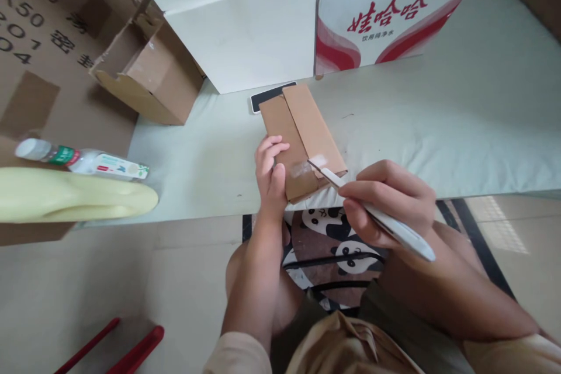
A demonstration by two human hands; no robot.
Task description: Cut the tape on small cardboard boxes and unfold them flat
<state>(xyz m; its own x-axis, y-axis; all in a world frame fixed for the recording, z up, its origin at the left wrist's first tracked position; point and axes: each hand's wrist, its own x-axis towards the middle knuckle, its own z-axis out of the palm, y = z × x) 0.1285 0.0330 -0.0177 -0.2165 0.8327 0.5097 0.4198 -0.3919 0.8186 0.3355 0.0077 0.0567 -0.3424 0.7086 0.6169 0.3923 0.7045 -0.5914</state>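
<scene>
A small brown cardboard box (318, 125) rests at the front edge of the covered surface, with a strip of clear tape (302, 168) across the seam of its flaps. My left hand (270, 172) grips the box along its left side, fingers bent over the top. In my right hand (390, 201) is a white-handled utility knife (398, 232), held like a pen. The knife's thin blade touches or hovers just over the taped seam near the box's close end; which one I cannot tell. A dark-screened phone (267, 96) lies partly behind the box.
Large white cartons (258, 35) stand at the back, one with red print (390, 17). To the left are an open brown box (162, 70), a labelled plastic bottle (87, 160) and a pale yellow object (79, 194). A panda-patterned cloth (326, 222) hangs below the edge.
</scene>
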